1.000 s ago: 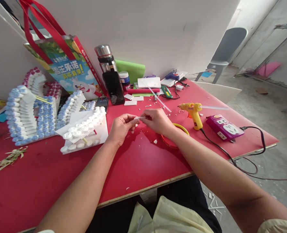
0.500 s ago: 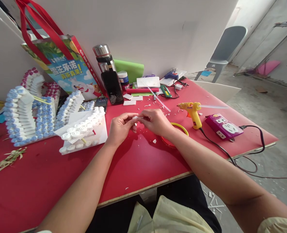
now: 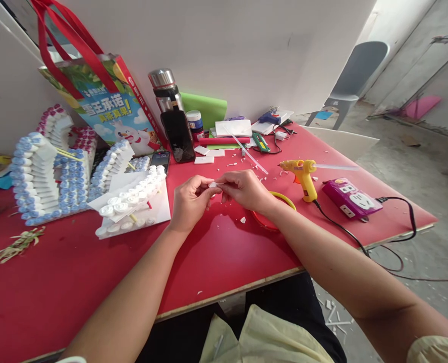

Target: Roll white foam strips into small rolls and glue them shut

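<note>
Between the fingertips of both hands is a small white piece (image 3: pixel 213 185), mostly covered, that looks like a rolled strip. My left hand (image 3: pixel 191 200) pinches it from the left, thumb on top. From the other side my right hand (image 3: pixel 243 189) closes thumb and fingers on its right end. To the left of my left hand stands a white board model (image 3: pixel 154 207) lined with white rolled rosettes (image 3: pixel 121 206). A red and yellow ring (image 3: pixel 266 220) lies partly under my right wrist.
A yellow glue gun (image 3: pixel 302 177) and purple power strip (image 3: pixel 351 197) with cables sit at right. Farther back are a metal flask (image 3: pixel 166 91), a phone leaning on it (image 3: pixel 177 136), and a green cutter (image 3: pixel 261 142). Blue-and-white rosette models (image 3: pixel 38 176) and a bag (image 3: pixel 106 108) are at left.
The view has shifted slightly, so everything sits a little farther right. Both hands stay together on the white piece, with small finger movements that turn it slightly.
</note>
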`<action>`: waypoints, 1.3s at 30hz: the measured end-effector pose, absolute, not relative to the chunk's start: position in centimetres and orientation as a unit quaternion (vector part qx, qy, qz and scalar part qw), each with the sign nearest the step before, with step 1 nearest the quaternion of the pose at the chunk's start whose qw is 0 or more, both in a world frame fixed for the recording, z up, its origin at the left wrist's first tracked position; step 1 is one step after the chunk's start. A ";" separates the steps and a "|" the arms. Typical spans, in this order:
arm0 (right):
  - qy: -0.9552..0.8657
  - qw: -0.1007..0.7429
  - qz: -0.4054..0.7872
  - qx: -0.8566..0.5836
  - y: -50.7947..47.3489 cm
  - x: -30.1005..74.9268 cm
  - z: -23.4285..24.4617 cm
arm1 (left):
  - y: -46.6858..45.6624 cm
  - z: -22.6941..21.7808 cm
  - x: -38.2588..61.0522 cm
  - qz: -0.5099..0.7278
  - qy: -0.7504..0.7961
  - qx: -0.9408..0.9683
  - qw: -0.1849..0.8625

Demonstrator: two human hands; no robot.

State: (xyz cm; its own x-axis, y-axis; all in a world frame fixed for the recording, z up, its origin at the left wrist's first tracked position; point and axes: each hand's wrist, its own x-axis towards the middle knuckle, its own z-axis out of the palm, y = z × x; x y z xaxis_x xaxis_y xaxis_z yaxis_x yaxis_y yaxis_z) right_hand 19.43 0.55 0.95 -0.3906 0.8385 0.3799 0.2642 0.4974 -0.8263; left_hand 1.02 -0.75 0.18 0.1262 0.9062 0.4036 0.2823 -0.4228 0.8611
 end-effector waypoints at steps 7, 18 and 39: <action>-0.732 0.418 0.387 -0.375 0.5 19.3 1.1 | -0.7 0.8 1.2 0.479 0.447 0.645 0.394; -0.749 0.397 0.267 -0.459 0.5 19.1 1.2 | -0.5 0.8 1.6 0.448 0.459 0.655 0.400; -0.551 0.431 0.574 -0.426 0.9 19.1 1.8 | 0.0 0.4 1.1 0.433 0.465 0.675 0.374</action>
